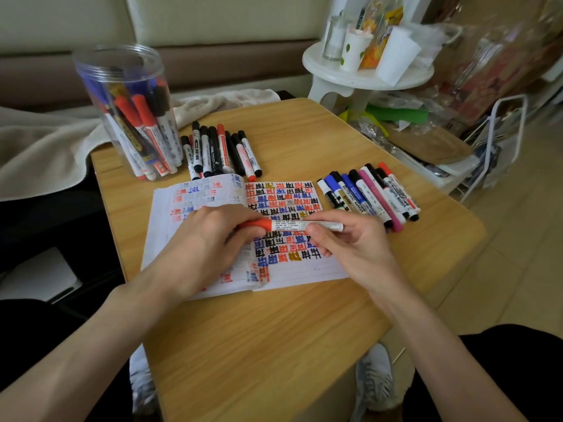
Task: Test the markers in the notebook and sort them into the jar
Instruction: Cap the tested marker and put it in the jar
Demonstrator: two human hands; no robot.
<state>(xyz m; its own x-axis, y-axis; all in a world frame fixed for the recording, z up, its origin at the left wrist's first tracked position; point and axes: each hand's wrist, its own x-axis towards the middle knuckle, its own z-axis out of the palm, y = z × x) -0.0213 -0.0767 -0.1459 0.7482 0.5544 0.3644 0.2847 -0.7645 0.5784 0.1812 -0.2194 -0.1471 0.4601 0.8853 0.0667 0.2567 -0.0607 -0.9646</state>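
Observation:
An open notebook lies on the wooden table, its right page full of red, blue and black test marks. Above it both hands hold one red-capped white marker level. My left hand grips the red cap end. My right hand pinches the white barrel. A clear plastic jar with several markers stands at the table's far left corner. One pile of markers lies beside the jar. Another row of markers lies right of the notebook.
A beige blanket lies on the sofa beyond the table's left edge. A white round stool carries cups and bottles at the back right. Bags and a wire rack crowd the floor on the right. My shoes show below the table.

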